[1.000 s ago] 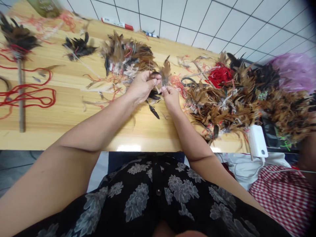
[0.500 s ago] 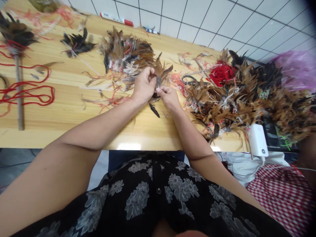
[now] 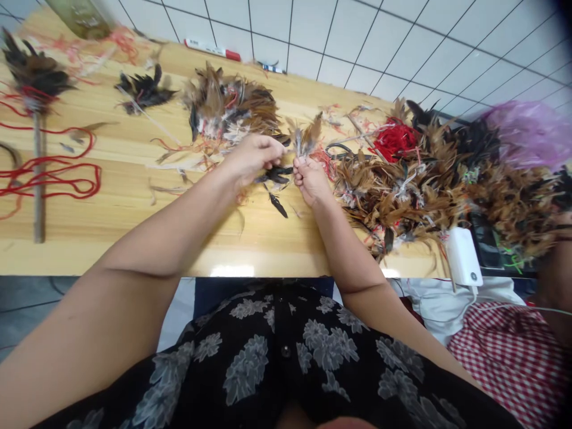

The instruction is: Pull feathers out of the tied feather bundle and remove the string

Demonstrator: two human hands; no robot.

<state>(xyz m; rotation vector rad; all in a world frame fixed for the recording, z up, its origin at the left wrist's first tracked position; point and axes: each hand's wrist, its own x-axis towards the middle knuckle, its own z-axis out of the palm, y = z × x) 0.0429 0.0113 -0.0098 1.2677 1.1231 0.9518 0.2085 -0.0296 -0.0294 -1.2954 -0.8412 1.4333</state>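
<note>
My right hand (image 3: 310,180) is closed round the base of a small bunch of brown feathers (image 3: 305,140), whose tips point up and away from me. Just left of it, my left hand (image 3: 257,156) has its fingers curled and thumb drawn in; whatever is between the fingertips is too small to make out. Below the hands lie dark loose feathers (image 3: 277,204). Beyond the left hand rests a big pile of tied brown feather bunches (image 3: 236,101). A black feather bunch (image 3: 145,89) lies farther left.
Brown feather bunches (image 3: 402,190) heap up on the right beside red string (image 3: 395,140) and a purple plastic bag (image 3: 531,134). At left lies a stick topped with feathers (image 3: 38,143), with red cord around it. A white power bank (image 3: 465,256) sits at the table edge.
My left hand has come away from the feather bunch, moving slightly left and down. The bunch stays in my right hand, a little farther right. The view has shifted slightly.
</note>
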